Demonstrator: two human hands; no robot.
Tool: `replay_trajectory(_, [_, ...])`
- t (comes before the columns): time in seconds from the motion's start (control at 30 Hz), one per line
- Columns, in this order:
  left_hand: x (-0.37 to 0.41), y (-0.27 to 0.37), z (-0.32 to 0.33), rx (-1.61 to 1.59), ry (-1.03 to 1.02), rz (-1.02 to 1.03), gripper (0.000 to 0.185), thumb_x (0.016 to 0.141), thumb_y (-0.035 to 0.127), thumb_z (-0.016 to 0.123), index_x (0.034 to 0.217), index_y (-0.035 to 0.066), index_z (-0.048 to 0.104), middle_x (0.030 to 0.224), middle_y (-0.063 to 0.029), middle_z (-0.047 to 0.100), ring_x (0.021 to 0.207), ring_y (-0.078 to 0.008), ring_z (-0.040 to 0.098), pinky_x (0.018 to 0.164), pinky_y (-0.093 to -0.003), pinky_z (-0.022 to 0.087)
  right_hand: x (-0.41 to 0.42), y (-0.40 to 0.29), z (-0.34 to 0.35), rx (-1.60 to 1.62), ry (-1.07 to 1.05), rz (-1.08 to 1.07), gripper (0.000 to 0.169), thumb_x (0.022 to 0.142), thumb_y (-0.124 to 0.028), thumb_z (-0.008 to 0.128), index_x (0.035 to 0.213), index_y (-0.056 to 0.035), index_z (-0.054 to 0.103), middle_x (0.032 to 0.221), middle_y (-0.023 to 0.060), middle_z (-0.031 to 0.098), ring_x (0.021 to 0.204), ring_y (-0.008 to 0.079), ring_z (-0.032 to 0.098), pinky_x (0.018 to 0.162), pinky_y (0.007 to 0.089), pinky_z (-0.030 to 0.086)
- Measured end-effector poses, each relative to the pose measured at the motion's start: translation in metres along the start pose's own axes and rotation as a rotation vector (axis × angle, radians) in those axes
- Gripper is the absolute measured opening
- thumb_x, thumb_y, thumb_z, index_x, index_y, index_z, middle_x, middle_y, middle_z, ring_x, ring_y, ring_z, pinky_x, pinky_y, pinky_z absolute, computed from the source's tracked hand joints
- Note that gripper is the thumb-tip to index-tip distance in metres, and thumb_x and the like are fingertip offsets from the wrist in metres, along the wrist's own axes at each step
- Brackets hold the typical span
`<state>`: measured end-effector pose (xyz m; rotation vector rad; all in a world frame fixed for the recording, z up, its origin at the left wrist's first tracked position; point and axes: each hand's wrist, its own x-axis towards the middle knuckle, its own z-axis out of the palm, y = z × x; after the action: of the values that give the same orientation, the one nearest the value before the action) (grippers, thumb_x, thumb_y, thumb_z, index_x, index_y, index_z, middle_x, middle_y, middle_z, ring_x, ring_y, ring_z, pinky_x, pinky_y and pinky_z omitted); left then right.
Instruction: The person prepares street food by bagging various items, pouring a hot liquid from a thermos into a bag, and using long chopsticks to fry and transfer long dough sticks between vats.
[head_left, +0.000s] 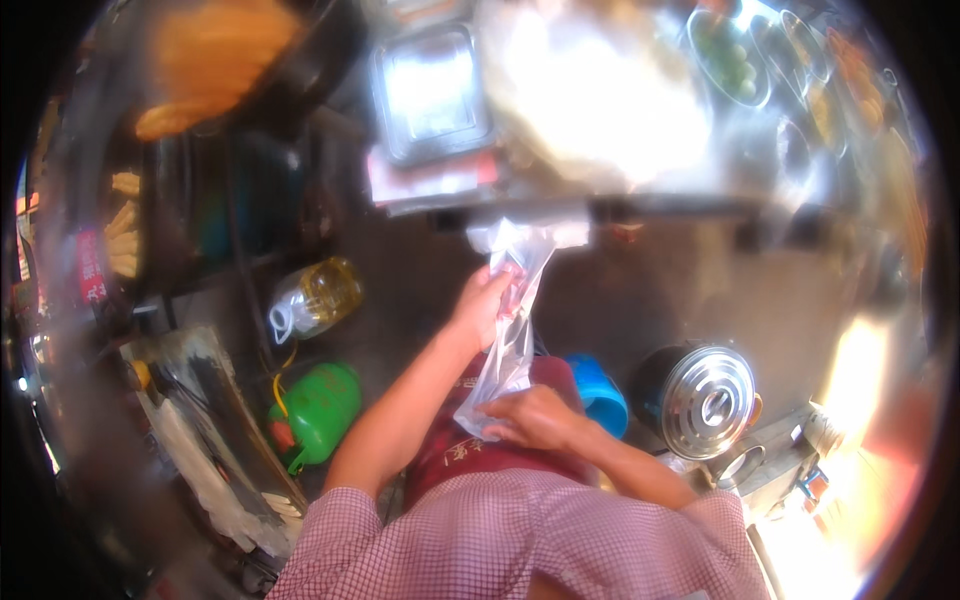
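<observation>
A clear plastic bag (512, 352) is stretched lengthwise in front of my body, over a dark red apron (442, 457) that bears writing. My left hand (486, 304) grips its upper part, just below the counter's edge. Down at waist height, the fingers of my right hand (536, 416) are closed on the bag's lower end. Above my left hand, more whitish plastic (529, 234) hangs at the counter's front edge. I cannot tell whether the bag is still joined to it.
A metal tray (431, 94) and a glaring bright surface (607, 90) lie ahead. Oval dishes of food (729, 60) stand far right. Leftward are an oil jug (315, 298) and a green gas cylinder (324, 412). Rightward are a blue bucket (604, 401) and a lidded metal pot (709, 403).
</observation>
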<state>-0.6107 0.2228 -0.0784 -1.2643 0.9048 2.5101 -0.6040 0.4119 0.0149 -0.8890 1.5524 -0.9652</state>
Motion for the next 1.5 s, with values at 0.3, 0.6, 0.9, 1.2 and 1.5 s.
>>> replay_trajectory(0.3, [-0.125, 0.087, 0.063, 0.963, 0.096, 0.856, 0.024, 0.105, 0.023, 0.053, 0.103, 0.000, 0.059, 0.083, -0.0163, 0.071, 0.074, -0.0272, 0.073, 0.063, -0.0350, 0.052, 0.025, -0.095, -0.174, -0.123, 0.288, -0.150, 0.050, 0.085, -0.037, 0.080, 0.116, -0.0009, 0.067, 0.106, 0.0174, 0.070, 0.102, 0.0283, 0.067, 0.092, 0.0393, 0.051])
replay_trajectory(0.6, [-0.138, 0.135, 0.064, 1.022, 0.490, 1.271, 0.020, 0.097, 0.020, 0.064, 0.101, 0.001, 0.060, 0.091, -0.0163, 0.069, 0.082, -0.0313, 0.067, 0.071, -0.0361, 0.050, 0.053, -0.131, -0.154, 0.050, 0.448, -0.013, 0.029, 0.090, -0.023, 0.075, 0.078, 0.0011, 0.066, 0.064, 0.0057, 0.064, 0.058, 0.0110, 0.055, 0.054, 0.0301, 0.045])
replay_trajectory(0.9, [-0.156, 0.137, 0.049, -0.314, -0.282, 0.265, 0.011, 0.099, 0.009, 0.059, 0.109, 0.006, 0.062, 0.101, -0.0052, 0.068, 0.098, -0.0166, 0.065, 0.093, -0.0427, 0.053, 0.080, -0.168, -0.119, -0.008, 0.496, -0.079, 0.025, 0.087, -0.014, 0.073, 0.077, -0.0042, 0.051, 0.077, 0.0068, 0.065, 0.069, 0.0158, 0.058, 0.065, 0.0337, 0.048])
replay_trajectory(1.2, [-0.186, 0.146, -0.008, -0.020, -0.115, 0.664, 0.014, 0.097, 0.013, 0.061, 0.106, 0.006, 0.054, 0.095, -0.0039, 0.060, 0.087, -0.0191, 0.061, 0.091, -0.0425, 0.056, 0.070, -0.128, -0.190, 1.210, 0.404, -0.130, 0.008, 0.097, -0.002, 0.052, 0.102, -0.0066, 0.056, 0.085, 0.0082, 0.062, 0.076, 0.0170, 0.060, 0.073, 0.0354, 0.053])
replay_trajectory(1.5, [-0.117, 0.095, -0.066, -0.801, -0.487, 0.454, 0.046, 0.100, 0.029, 0.048, 0.135, -0.001, 0.052, 0.133, -0.0208, 0.059, 0.118, -0.0398, 0.060, 0.092, -0.0431, 0.057, 0.057, -0.229, -0.136, -0.988, 0.115, -0.122, 0.031, 0.096, -0.002, 0.053, 0.122, -0.0104, 0.070, 0.099, 0.0132, 0.066, 0.085, 0.0237, 0.064, 0.075, 0.0354, 0.053])
